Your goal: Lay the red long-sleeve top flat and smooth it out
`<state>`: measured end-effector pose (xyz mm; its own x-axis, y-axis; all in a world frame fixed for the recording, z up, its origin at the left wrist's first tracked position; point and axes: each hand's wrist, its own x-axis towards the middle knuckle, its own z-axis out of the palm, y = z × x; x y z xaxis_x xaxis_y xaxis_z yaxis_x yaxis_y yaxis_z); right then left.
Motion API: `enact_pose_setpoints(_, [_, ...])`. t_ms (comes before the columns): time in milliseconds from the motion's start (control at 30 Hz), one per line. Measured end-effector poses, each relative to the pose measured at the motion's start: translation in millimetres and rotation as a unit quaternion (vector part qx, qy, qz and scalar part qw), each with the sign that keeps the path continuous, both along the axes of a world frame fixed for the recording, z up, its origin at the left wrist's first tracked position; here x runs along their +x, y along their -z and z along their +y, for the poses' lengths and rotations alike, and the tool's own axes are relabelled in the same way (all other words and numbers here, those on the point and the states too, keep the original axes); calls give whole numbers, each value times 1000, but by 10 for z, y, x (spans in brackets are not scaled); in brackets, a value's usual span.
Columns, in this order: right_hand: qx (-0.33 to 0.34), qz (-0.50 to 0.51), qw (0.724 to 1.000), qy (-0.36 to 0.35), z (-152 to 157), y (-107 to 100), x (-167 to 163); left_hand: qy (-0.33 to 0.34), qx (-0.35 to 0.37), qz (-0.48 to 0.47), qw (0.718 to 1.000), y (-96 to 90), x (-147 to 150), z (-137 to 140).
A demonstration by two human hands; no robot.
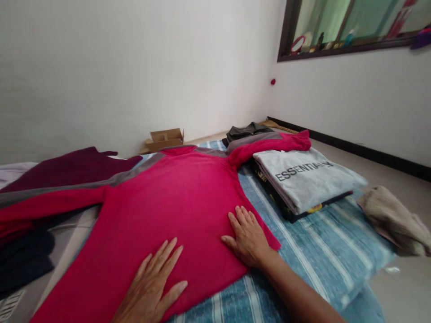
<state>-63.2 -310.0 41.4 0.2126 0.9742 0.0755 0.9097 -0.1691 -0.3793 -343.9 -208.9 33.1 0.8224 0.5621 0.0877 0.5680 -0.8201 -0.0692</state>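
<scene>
A red long-sleeved shirt (175, 193) with grey shoulder stripes lies spread flat, its collar at the far end and both sleeves stretched out sideways. My left hand (151, 282) rests flat on the lower part of the shirt, fingers apart, holding nothing. Close to the shirt's lower right corner, my right hand (245, 235) also lies palm down with its fingers extended. Under the shirt is a blue cover with white stripes (323, 251). The right sleeve reaches across the edge of a folded grey shirt (306, 175) with dark lettering.
Beneath the grey shirt lies folded black clothing (292, 217). Dark folded clothes (249, 130) and a cardboard box (164, 139) stand near the wall. Maroon clothing (77, 168) and navy clothing (27, 260) lie at left. A beige cloth (393, 220) is at the right edge.
</scene>
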Motion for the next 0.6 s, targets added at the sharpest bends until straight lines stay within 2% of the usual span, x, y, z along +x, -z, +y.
enact_pose_setpoints(167, [1,7,1000,5,10,-48,38,19,11,-9,1000,74,9,82])
enact_pose_setpoints(400, [3,4,1000,3,5,-80,64,13,-1,18,1000,-52,95,45])
enact_pose_setpoints(600, [-4,7,1000,1,5,-52,68,0,-16,23,1000,-75,127,36])
